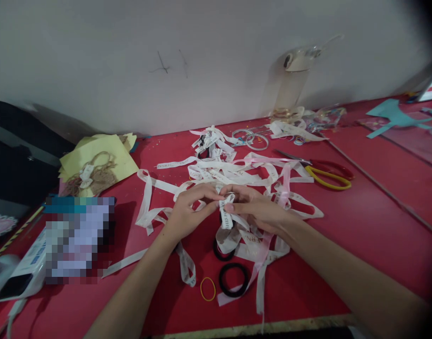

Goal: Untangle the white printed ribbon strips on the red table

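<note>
A white printed ribbon (226, 215) is pinched between my two hands, folded into a small loop over what looks like a black band. My left hand (194, 209) grips its left side between thumb and fingertips. From the right, my right hand (253, 206) presses the same ribbon with thumb and forefinger. Just below lies a black hair tie (233, 294), with another black ring (216, 249) partly under ribbon. Beside them is a yellow rubber band (207, 289). A pink ribbon (263, 256) runs down to the right of my hands.
Tangled white ribbons (233, 174) spread behind my hands on the red table (343, 263). Scissors (329, 179) with red and yellow handles lie at right. Yellow paper with twine (95, 179) sits at left, near a white device (25, 273). A clear bottle (291, 87) stands against the wall.
</note>
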Tool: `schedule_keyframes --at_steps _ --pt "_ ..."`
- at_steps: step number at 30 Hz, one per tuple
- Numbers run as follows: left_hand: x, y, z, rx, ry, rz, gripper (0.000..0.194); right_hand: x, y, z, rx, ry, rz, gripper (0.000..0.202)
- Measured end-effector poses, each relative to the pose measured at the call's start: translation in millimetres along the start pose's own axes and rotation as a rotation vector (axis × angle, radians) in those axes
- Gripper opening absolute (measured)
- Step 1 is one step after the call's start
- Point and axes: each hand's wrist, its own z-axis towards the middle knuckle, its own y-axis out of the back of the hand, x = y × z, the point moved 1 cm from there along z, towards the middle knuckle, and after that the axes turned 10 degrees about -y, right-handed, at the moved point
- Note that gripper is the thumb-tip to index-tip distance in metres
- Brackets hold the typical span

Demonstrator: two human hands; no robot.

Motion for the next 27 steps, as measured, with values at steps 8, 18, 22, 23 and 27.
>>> schedule_keyframes --at_steps 8,18,22,23,27 --pt "11 -11.9 -6 -0.098 0.250 -0.262 0.013 2 1 -2 -0.042 -0.001 -0.061 0.036" --pt "-2 -6.5 -1 0.023 0.085 -0.012 0.011 4 0 -2 -0.014 -0.023 -0.080 0.035" --pt "-7 -2.2 1 0.059 -0.123 0.143 0.012 2 0 -2 -0.057 -0.026 -0.112 0.037" --pt "-7 -2.2 1 0.052 -0.113 0.143 0.012 2 1 -1 -0.053 -0.022 -0.113 0.038" --pt "-5 -5.2 0 -0.003 0.052 0.077 0.010 1 2 0 -0.012 -0.021 -0.073 0.042"
